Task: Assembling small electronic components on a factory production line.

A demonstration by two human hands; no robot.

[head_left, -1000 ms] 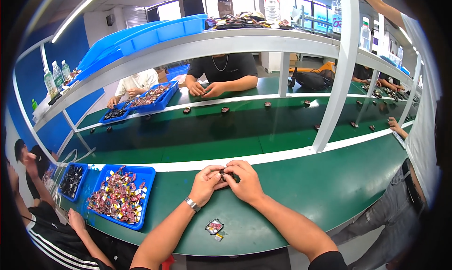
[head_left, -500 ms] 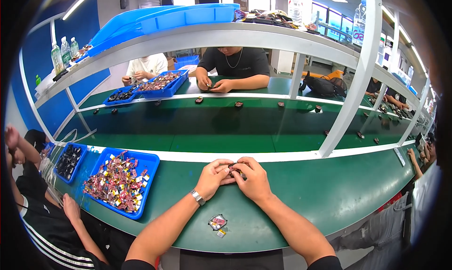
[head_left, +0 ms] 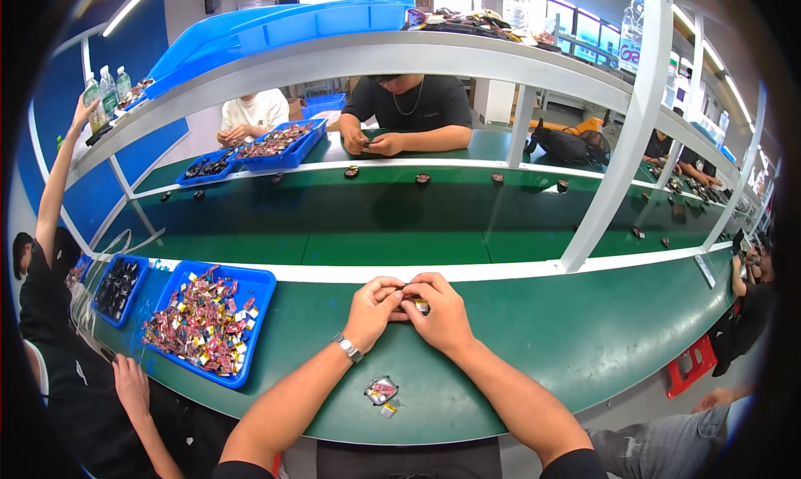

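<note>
My left hand [head_left: 373, 314] and my right hand [head_left: 442, 316] meet over the green table [head_left: 534, 354], near the conveyor's white edge. Between their pinched fingertips is a small dark electronic assembly [head_left: 421, 305] with a silver battery cell showing; the fingers cover most of it. Closer to me lies a dark-rimmed shell [head_left: 381, 390] with a reddish board in it. Beside that shell rests a small silver-and-yellow battery cell [head_left: 389, 410]. To the left, a blue tray [head_left: 265, 300] is heaped with red circuit boards and small battery cells.
A smaller blue tray [head_left: 136, 270] of black parts stands farther left. Beyond the white rail [head_left: 350, 273], small assemblies ride on the green conveyor [head_left: 375, 220]. White shelf posts [head_left: 617, 137] rise from it. Co-workers sit across and at both sides; a red stool [head_left: 692, 364] stands right.
Both hands stay together, and the silver cell of the held assembly now shows more. The person at left has raised an arm to a bottle on the shelf. The view has shifted slightly.
</note>
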